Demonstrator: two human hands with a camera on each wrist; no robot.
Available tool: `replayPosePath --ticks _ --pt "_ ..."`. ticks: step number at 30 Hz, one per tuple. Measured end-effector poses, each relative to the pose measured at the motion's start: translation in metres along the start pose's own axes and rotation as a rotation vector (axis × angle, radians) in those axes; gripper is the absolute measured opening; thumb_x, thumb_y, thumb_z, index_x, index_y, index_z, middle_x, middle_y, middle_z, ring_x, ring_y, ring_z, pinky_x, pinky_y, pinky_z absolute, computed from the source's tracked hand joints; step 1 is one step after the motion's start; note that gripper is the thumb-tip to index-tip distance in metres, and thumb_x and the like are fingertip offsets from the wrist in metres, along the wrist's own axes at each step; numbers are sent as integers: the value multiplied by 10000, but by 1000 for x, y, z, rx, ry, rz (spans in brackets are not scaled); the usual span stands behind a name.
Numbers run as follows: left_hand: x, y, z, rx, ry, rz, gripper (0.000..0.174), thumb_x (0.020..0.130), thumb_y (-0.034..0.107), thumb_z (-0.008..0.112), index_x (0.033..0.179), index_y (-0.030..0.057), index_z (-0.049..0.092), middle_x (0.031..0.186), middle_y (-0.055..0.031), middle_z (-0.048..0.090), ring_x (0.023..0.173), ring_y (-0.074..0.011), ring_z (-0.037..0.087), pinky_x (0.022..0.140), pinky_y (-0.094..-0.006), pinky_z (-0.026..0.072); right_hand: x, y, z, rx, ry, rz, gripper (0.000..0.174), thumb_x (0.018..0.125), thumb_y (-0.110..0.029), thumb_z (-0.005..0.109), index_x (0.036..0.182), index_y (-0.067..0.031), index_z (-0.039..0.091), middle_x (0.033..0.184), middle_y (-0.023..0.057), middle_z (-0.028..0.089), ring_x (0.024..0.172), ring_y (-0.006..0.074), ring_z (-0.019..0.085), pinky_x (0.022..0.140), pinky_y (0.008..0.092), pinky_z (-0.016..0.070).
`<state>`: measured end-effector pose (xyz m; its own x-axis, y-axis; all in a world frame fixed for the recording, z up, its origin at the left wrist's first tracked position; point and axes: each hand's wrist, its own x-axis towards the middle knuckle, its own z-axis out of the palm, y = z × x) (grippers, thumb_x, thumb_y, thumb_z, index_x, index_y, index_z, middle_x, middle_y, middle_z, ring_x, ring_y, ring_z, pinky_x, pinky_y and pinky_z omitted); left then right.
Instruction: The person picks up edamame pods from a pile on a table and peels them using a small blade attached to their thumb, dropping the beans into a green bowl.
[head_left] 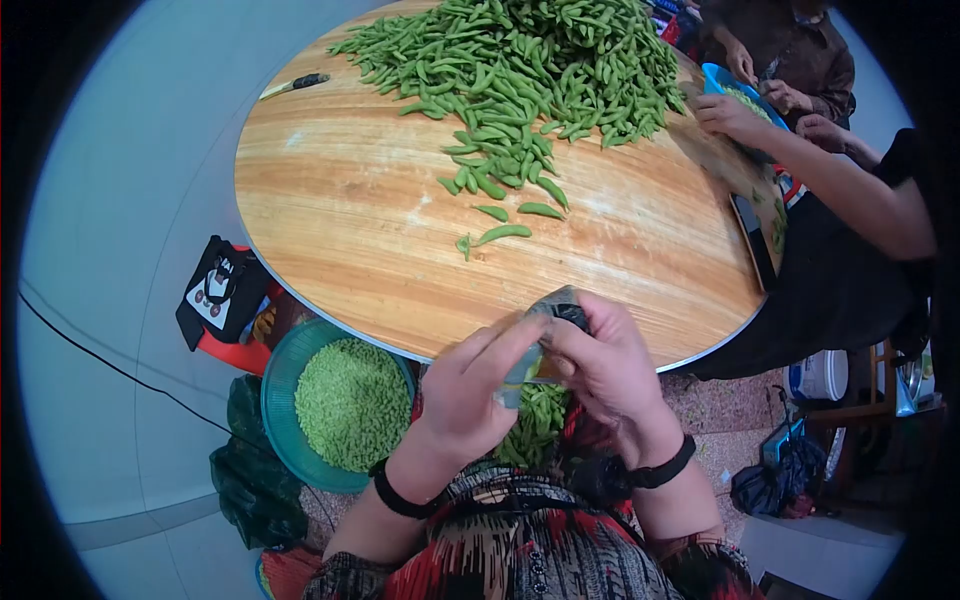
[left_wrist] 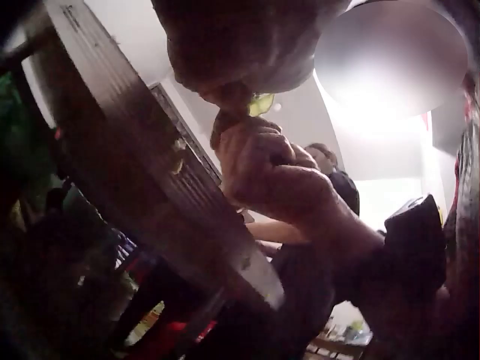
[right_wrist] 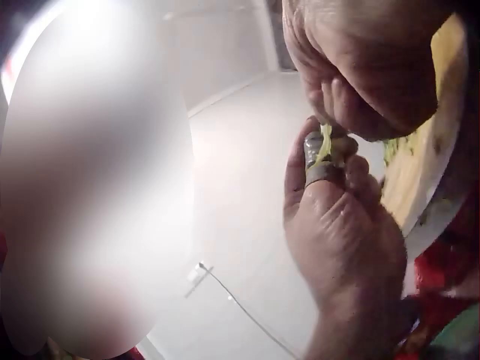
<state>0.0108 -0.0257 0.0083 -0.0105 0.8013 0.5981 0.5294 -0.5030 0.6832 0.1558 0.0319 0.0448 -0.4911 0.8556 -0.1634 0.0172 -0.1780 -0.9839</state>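
Both hands meet just past the near edge of the table in the head view. The left hand (head_left: 465, 385) pinches a green soybean pod (right_wrist: 325, 142), with the thumb wrapped in grey tape. From the other side the right hand (head_left: 610, 365) pinches the same pod, its fingertips right against the left hand's. Dark wrapping (head_left: 565, 305) shows among the fingers at the top. Much of the pod is hidden by the fingers. Below the hands, more green pods (head_left: 535, 425) lie near the lap.
A large pile of soybean pods (head_left: 540, 70) covers the far part of the round wooden table (head_left: 340, 190). A knife (head_left: 295, 86) lies at its left. Shelled beans fill a teal basket (head_left: 275, 400) at lower left. A phone (head_left: 752, 240) and other people's arms (head_left: 820, 175) are at right.
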Motion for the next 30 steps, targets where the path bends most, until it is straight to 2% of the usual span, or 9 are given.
replayPosePath --ticks 4,6,7,9,13,18,20,23,30 --pt "3 -15 2 -90 170 25 389 741 -84 548 1108 43 534 940 -132 623 763 -208 630 605 -249 487 12 12 6 829 -156 238 75 887 -84 530 892 -12 553 559 -42 426 434 25 334 369 176 267" --pt "9 -12 -2 -1125 407 -662 220 833 -23 491 1046 8 533 795 -51 558 605 -69 494 503 -154 380 16 5 0 800 -272 158 122 897 -116 522 872 -10 574 546 -29 449 433 29 374 383 183 292" --pt "12 -14 -6 -1125 411 -662 220 833 -23 491 1046 8 533 795 -51 558 605 -69 494 503 -154 380 19 -5 -8 799 -274 160 122 897 -116 522 872 -10 574 546 -29 449 433 29 374 383 183 292" --pt "16 -22 -19 -1009 473 -730 188 861 -5 464 1039 7 522 771 -31 518 575 -25 408 459 -107 265 24 -23 -20 -337 -789 -53 193 884 -182 551 848 -3 612 588 36 547 480 78 477 449 249 393" --pt "2 -53 -75 -684 401 -624 183 864 -5 471 1019 2 569 780 -5 543 584 -25 420 490 -149 338 65 -19 -25 -946 -24 -330 216 801 -213 616 882 -14 603 715 185 617 687 330 618 616 401 474" --pt "-69 -55 -162 -232 98 -879 197 811 1 545 989 6 629 859 -61 624 678 -114 550 608 -221 438 98 -14 -29 -1259 -24 -392 178 800 -186 582 861 -18 585 723 206 611 703 372 604 636 448 477" --pt "-80 -56 -167 968 -362 -179 244 746 -12 593 984 11 642 917 -114 647 818 -243 611 715 -311 483 101 -13 -27 -1353 -43 -414 172 796 -178 573 852 -16 584 722 209 608 694 373 604 637 456 478" --pt "-28 -20 -107 343 28 -346 326 684 -13 627 1009 8 627 987 -153 635 951 -328 588 813 -371 476 99 -9 -26 -1366 -25 -429 166 774 -166 567 796 -3 582 700 210 599 681 382 596 627 465 476" --pt "38 -31 -2 384 -241 17 226 719 -54 598 929 25 630 944 -128 623 861 -304 586 751 -372 483 55 -18 -44 -1021 26 -409 194 758 -158 572 742 34 587 640 240 569 617 390 576 587 436 471"
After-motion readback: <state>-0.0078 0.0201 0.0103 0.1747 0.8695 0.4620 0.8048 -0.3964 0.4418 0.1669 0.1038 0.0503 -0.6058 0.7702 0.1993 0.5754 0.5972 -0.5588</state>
